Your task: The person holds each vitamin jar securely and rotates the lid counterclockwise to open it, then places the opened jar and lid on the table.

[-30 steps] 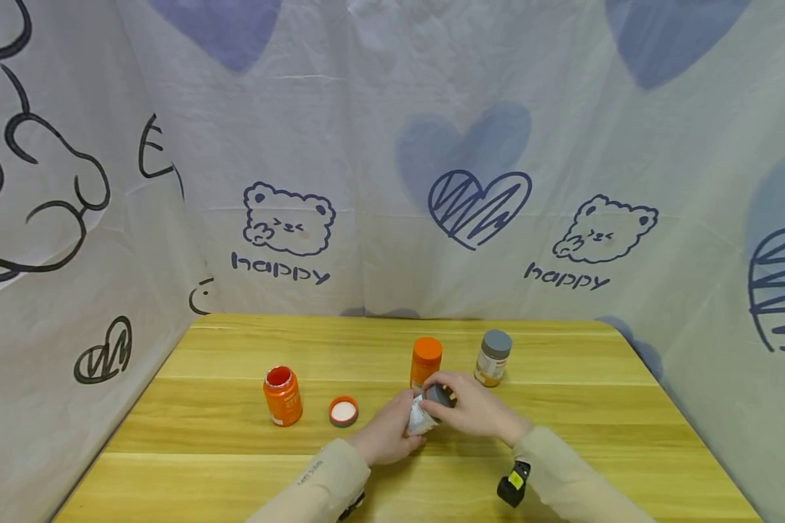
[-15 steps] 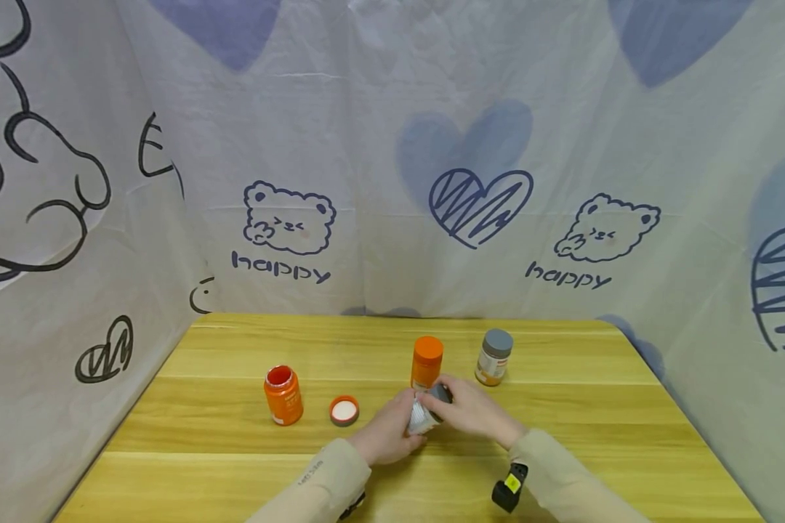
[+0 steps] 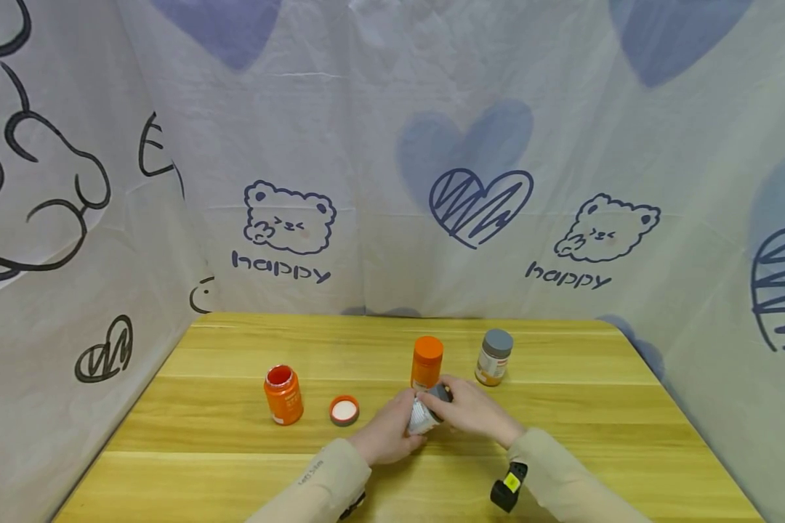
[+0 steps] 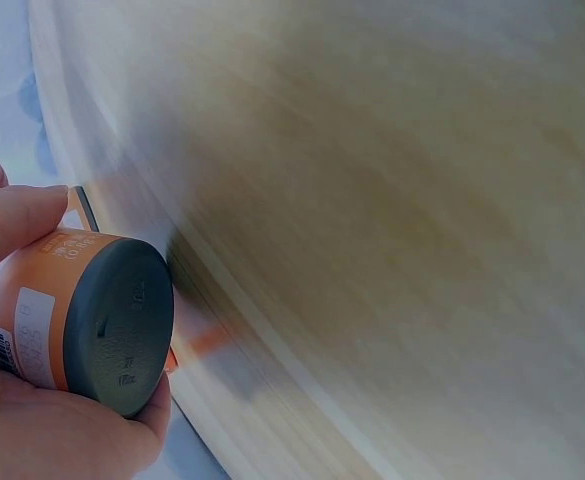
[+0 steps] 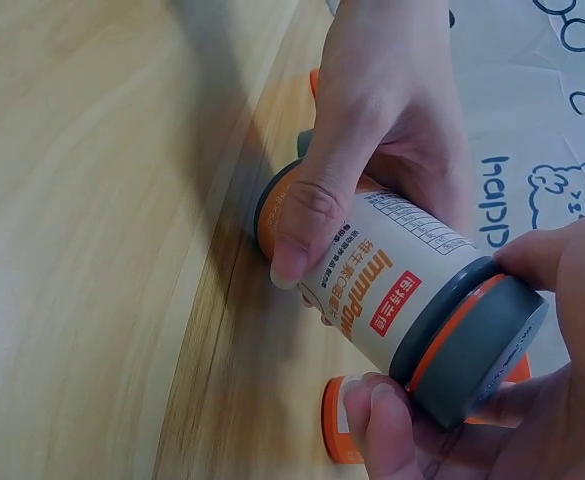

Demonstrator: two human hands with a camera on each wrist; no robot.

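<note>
Tilted over the table, a vitamin bottle (image 5: 372, 270) with an orange and white label has its grey lid (image 5: 482, 350) pointing to the right. My left hand (image 3: 384, 434) grips it round the body; the dark base (image 4: 122, 325) faces out in the left wrist view. The fingers and thumb of my right hand (image 3: 476, 410) hold the lid by its rim. An orange ring (image 5: 459, 332) shows between lid and bottle neck. Just behind the hands stands an orange bottle (image 3: 427, 359) with an orange lid, its lower part hidden.
An open orange bottle (image 3: 283, 396) stands at the left, and a loose lid (image 3: 344, 411) lies beside it with its white inside up. Behind my right hand stands another grey-lidded bottle (image 3: 494, 357). A printed cloth (image 3: 379, 145) hangs behind the wooden table (image 3: 203, 436).
My right hand has turned a little at the lid, and its wrist has shifted slightly left. The left hand and the bottle have stayed in place.
</note>
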